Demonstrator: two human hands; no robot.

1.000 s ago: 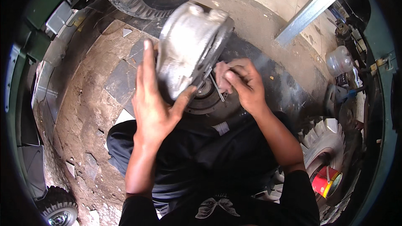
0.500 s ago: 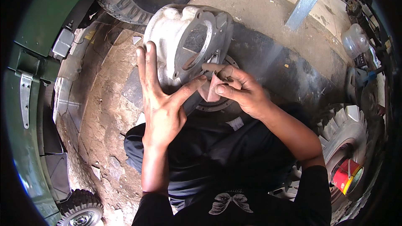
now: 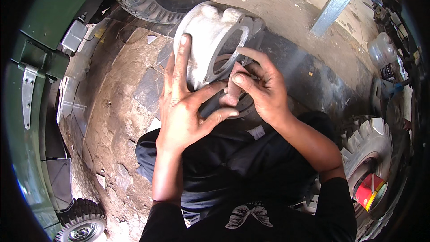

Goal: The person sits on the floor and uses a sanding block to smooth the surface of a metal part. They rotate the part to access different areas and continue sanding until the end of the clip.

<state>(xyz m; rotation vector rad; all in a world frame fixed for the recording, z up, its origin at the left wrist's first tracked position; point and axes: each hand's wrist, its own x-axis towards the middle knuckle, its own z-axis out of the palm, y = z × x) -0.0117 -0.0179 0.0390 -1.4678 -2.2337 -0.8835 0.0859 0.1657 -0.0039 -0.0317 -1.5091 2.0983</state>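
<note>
**Cast housing braced over the lap**

From the left: a green vehicle panel (image 3: 49, 13), cracked dirt floor (image 3: 112, 121), then the left hand (image 3: 186, 107) — fingers spread flat against the grey metal housing (image 3: 208, 40), palm bracing it, not clenched. The housing stands tilted above the person's knees, its ring-shaped open face turned rightward, long axis running up and away. It looks heavy, rigid and dusty — best gripped by the thick rim. The right hand (image 3: 264, 92) pinches a small pinkish pad (image 3: 233, 90) against the opening. A tyre (image 3: 367, 148) lies further right.
</note>
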